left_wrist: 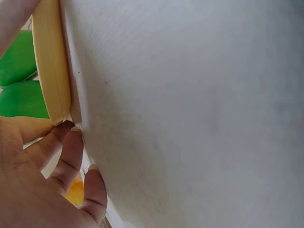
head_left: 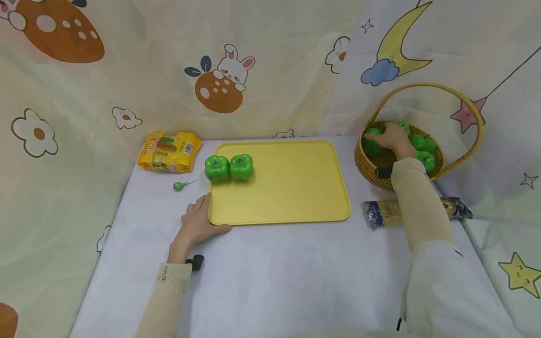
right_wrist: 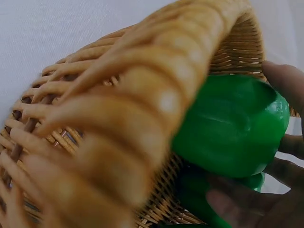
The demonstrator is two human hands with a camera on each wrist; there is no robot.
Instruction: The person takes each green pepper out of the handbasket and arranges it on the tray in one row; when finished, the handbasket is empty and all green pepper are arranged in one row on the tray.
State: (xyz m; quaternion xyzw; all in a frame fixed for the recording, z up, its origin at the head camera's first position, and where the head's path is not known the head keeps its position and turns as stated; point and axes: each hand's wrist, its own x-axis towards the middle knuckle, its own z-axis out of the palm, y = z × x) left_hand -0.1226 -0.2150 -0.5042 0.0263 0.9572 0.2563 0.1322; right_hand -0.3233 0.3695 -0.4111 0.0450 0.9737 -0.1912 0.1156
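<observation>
My left hand [head_left: 198, 225] is at the near left corner of a yellow tray [head_left: 291, 188]. Its thumb lies along the near edge and its fingers along the left side; in the left wrist view the fingertips touch the tray's rim [left_wrist: 56, 71]. Two green bell peppers [head_left: 217, 169] stand side by side at the tray's left. My right hand [head_left: 395, 140] reaches into a wicker basket [head_left: 367, 166] holding several green bell peppers [head_left: 423, 143]. Seen from the right wrist, its fingers grip around a glossy green bell pepper [right_wrist: 232, 126], with another partly hidden beneath.
A yellow snack packet [head_left: 170, 152] and a green lollipop [head_left: 179, 186] lie left of the tray. Under the right forearm is a long clear-and-blue packet [head_left: 386, 213]. The basket's tall handle [head_left: 477, 126] arches to the right; printed cloth hangs behind the table.
</observation>
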